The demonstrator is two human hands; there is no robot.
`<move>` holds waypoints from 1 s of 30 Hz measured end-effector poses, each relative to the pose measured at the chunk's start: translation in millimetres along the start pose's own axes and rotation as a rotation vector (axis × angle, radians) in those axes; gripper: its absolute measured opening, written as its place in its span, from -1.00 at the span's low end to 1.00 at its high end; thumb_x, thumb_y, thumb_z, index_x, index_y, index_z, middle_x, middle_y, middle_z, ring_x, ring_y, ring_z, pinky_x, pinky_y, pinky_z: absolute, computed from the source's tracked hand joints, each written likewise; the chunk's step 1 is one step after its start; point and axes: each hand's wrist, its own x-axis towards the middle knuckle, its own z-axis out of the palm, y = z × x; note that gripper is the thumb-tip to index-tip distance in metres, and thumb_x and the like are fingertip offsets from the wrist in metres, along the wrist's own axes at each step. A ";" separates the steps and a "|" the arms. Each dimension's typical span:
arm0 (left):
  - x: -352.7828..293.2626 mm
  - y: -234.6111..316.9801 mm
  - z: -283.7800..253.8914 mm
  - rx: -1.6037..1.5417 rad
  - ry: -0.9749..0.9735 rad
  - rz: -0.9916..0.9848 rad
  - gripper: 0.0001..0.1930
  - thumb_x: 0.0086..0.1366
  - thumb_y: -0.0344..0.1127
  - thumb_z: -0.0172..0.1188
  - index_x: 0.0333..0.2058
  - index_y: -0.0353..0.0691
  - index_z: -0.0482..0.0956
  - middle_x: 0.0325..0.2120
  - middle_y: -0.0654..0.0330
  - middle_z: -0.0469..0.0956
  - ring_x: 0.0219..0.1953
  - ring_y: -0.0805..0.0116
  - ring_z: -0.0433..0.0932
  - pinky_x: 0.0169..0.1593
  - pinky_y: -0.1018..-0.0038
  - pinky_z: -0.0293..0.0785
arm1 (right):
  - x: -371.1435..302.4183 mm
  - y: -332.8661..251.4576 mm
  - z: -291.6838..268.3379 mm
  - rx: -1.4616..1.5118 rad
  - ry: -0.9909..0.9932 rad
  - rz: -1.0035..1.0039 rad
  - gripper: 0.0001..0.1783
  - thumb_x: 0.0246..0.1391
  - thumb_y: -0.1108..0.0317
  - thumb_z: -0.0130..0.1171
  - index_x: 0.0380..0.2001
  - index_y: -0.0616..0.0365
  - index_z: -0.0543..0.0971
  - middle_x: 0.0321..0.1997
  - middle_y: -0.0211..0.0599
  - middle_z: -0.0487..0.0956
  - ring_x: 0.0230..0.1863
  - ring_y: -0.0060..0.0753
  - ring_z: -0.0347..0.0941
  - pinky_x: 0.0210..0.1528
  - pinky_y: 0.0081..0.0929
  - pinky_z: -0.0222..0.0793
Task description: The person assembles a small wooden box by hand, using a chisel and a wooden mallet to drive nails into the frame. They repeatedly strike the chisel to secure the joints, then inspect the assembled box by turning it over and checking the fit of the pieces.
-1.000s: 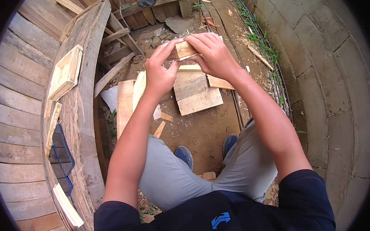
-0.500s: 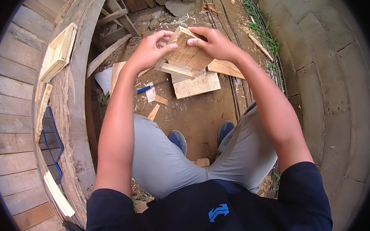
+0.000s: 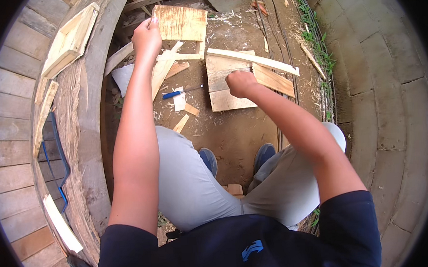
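Note:
My left hand (image 3: 147, 39) is closed on the left edge of a square wooden panel (image 3: 181, 23), with a thumb on its face. Narrow strips join the panel's lower side, like part of a shallow wooden box. My right hand (image 3: 242, 83) is a fist over the flat wooden boards (image 3: 231, 99) on the ground, and its fingertips are hidden. Whatever it grips, if anything, does not show. Just beyond that fist, a long pale wood strip (image 3: 261, 62) lies slanting across the boards. A blue-handled screwdriver-like tool (image 3: 173, 94) rests between my hands, on a small pale scrap.
On the beam at left lie a shallow wooden box (image 3: 71, 42), a blue-framed saw (image 3: 62, 151) and a pale offcut (image 3: 63, 223). Loose wood strips (image 3: 167, 70) and shavings litter the dirt. A grey wall (image 3: 377, 101) rises at right.
My right hand has let go of the wooden panel and dropped down to the boards. My left hand has carried the panel away to the upper left, uncovering the pale strip.

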 end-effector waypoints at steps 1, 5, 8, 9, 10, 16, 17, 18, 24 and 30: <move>4.6 -1.8 2.4 0.012 -0.017 -0.020 -0.59 0.41 -0.06 0.10 0.03 -0.22 0.64 -0.12 -0.11 0.67 -0.02 0.01 0.65 0.08 0.26 0.47 | 12.4 4.2 3.4 -0.057 0.078 0.015 -0.68 0.20 0.42 0.06 0.01 0.11 0.58 0.08 -0.04 0.59 0.11 -0.02 0.55 0.19 -0.17 0.48; 14.5 -39.0 19.8 -0.034 -0.204 0.004 -0.63 0.43 -0.09 0.06 -0.01 -0.20 0.65 -0.16 -0.12 0.68 -0.05 -0.02 0.65 0.05 0.24 0.48 | 62.1 81.3 5.7 -0.077 0.289 0.202 -0.61 0.14 0.45 0.09 0.07 0.15 0.43 0.11 0.02 0.51 0.17 -0.06 0.48 0.13 -0.18 0.49; -6.6 -32.9 38.4 0.062 -0.439 -0.185 -0.66 0.44 -0.22 -0.01 -0.10 -0.31 0.67 -0.18 -0.06 0.69 -0.13 0.10 0.65 0.03 0.24 0.49 | 60.7 170.1 28.2 -0.158 0.266 0.214 -0.31 0.08 0.41 0.14 0.30 0.12 0.23 0.18 0.05 0.47 0.23 0.01 0.43 0.20 -0.14 0.42; -11.9 -31.5 46.0 0.097 -0.520 -0.220 -0.67 0.45 -0.25 -0.02 -0.11 -0.31 0.67 -0.17 -0.05 0.68 -0.13 0.12 0.65 0.04 0.24 0.48 | 59.3 196.1 39.3 -0.161 0.243 0.184 -0.26 0.10 0.38 0.13 0.36 0.06 0.19 0.23 0.05 0.47 0.25 0.04 0.43 0.24 -0.11 0.38; -15.8 -46.3 46.0 0.117 -0.563 -0.204 -0.66 0.47 -0.20 -0.02 -0.12 -0.33 0.65 -0.27 0.04 0.66 -0.21 0.22 0.59 -0.01 0.27 0.47 | 66.3 192.2 32.6 -0.088 0.107 0.184 -0.20 0.05 0.41 0.14 0.39 0.05 0.15 0.18 0.08 0.50 0.20 0.05 0.46 0.21 -0.12 0.41; -49.7 -53.2 86.7 0.253 -1.077 -0.154 -0.60 0.52 -0.17 -0.08 -0.01 -0.39 0.58 -0.06 -0.04 0.64 -0.01 0.16 0.58 0.15 0.26 0.41 | 75.0 249.0 45.7 0.199 -0.050 0.100 -0.28 -0.06 0.50 0.17 0.27 0.05 0.35 -0.04 0.16 0.63 -0.06 0.05 0.60 0.03 -0.13 0.52; -57.5 -49.5 95.9 0.232 -1.140 -0.140 -0.60 0.53 -0.16 -0.08 0.03 -0.37 0.58 -0.01 -0.06 0.63 0.04 0.13 0.57 0.18 0.26 0.39 | 77.6 252.3 38.1 0.175 -0.097 0.071 -0.34 -0.05 0.50 0.18 0.21 0.11 0.41 -0.09 0.13 0.64 -0.10 0.00 0.62 -0.04 -0.15 0.55; -64.3 -54.8 100.9 0.231 -1.182 -0.132 -0.59 0.53 -0.16 -0.07 0.07 -0.36 0.56 0.03 -0.07 0.61 0.08 0.12 0.55 0.20 0.27 0.38 | 77.6 245.3 28.7 0.212 -0.147 0.048 -0.41 -0.04 0.48 0.20 0.15 0.15 0.45 -0.13 0.09 0.65 -0.14 -0.06 0.63 -0.10 -0.17 0.57; -93.0 -84.1 149.0 0.147 -1.317 -0.021 -0.57 0.51 -0.19 0.03 0.24 -0.29 0.44 0.21 -0.07 0.48 0.25 0.09 0.45 0.30 0.32 0.31 | 23.4 188.8 -70.1 0.512 -0.295 0.155 -0.52 0.06 0.40 0.25 0.06 0.30 0.47 -0.25 -0.10 0.65 -0.35 -0.32 0.63 -0.42 -0.34 0.60; -92.7 -92.9 181.5 0.463 -1.083 0.283 -0.46 0.45 -0.15 0.11 0.32 -0.23 0.34 0.21 -0.07 0.47 0.29 0.01 0.39 0.35 0.27 0.28 | -83.4 188.0 -34.7 0.562 0.171 0.147 -0.51 0.19 0.29 0.30 0.08 0.25 0.38 -0.18 -0.08 0.60 -0.32 -0.42 0.52 -0.28 -0.38 0.52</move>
